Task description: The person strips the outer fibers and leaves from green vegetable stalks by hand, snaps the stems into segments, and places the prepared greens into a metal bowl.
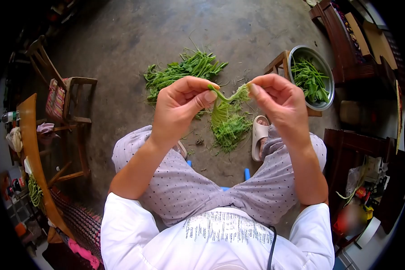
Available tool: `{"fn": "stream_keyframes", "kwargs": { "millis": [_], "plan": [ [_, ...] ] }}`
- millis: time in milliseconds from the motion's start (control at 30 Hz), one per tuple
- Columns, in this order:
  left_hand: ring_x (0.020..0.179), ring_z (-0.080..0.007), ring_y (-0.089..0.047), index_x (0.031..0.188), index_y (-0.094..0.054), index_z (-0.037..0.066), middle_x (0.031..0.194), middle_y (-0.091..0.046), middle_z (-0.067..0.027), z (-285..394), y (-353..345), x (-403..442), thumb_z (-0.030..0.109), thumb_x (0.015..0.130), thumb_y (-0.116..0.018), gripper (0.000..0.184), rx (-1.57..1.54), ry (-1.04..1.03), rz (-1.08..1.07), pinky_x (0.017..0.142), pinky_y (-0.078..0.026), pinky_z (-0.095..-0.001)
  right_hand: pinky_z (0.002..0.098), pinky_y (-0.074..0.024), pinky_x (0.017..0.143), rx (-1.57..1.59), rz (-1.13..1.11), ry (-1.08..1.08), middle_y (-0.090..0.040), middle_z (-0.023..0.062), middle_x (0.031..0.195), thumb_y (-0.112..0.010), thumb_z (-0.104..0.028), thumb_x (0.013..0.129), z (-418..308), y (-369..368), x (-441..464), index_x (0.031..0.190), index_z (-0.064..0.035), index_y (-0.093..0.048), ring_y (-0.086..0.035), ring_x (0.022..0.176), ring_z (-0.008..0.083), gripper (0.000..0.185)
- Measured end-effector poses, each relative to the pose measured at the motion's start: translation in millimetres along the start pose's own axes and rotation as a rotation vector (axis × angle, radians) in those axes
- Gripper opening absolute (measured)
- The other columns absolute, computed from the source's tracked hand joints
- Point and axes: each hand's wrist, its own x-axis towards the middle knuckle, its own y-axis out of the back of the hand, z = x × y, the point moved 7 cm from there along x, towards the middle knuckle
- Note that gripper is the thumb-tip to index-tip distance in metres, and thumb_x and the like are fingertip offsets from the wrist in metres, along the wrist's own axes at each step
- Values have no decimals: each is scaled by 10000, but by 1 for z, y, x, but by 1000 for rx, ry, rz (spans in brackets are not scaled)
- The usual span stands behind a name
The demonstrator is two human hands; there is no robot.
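Between my two hands a green leafy stem is stretched, with a pale green leaf hanging from it. My left hand pinches the stem's left end between thumb and forefinger. At the other end, thumb and fingers of my right hand are closed on the stem's thin, stringy tip. Below them on the floor lies a small heap of shredded greens and leaves. A larger pile of green stems lies on the floor beyond my left hand. To the right, a metal basin holds green stems.
The basin stands on a wooden stool. A wooden chair with a patterned seat cover is at the left, beside a wooden table edge. Dark wooden furniture lines the right side. Loose scraps lie on the concrete floor.
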Motion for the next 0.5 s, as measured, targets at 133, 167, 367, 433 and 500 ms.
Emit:
{"fn": "stream_keyframes", "kwargs": {
  "millis": [133, 167, 367, 433, 500],
  "plan": [
    [815, -82, -579, 1029, -620, 28, 899, -624, -10, -15, 3, 1, 155, 904, -621, 178, -172, 170, -47, 746, -472, -221, 198, -472, 718, 191, 16, 58, -656, 27, 860, -622, -155, 906, -13, 16, 4, 973, 15, -636, -601, 789, 66, 183],
    [813, -82, -582, 1035, -618, 30, 900, -624, -9, -19, 3, 1, 152, 906, -618, 178, -234, 219, -27, 745, -472, -219, 198, -472, 718, 191, 15, 59, -656, 27, 860, -622, -155, 906, -14, 18, 4, 973, 15, -636, -601, 789, 66, 183],
    [810, -79, -588, 1042, -609, 25, 904, -625, -12, -26, -3, 0, 149, 916, -601, 177, -340, 326, 0, 739, -476, -210, 189, -445, 728, 101, -73, 133, -601, 6, 800, -601, -147, 921, -15, 11, 0, 898, -12, -594, -568, 760, 68, 137],
    [809, -75, -588, 1039, -609, 22, 906, -626, -13, -28, -3, 1, 150, 919, -596, 175, -353, 348, -2, 733, -478, -207, 193, -449, 729, 109, -48, 151, -603, 9, 817, -600, -137, 920, -19, 11, 0, 924, -12, -585, -569, 764, 70, 125],
    [823, -88, -628, 1042, -634, 48, 932, -666, -22, -29, -3, 2, 156, 893, -637, 184, -426, 336, -59, 747, -512, -221, 212, -468, 752, 126, -25, 210, -609, 26, 872, -610, -98, 905, -25, 20, 1, 984, -14, -567, -580, 790, 82, 123]
  ]
}}
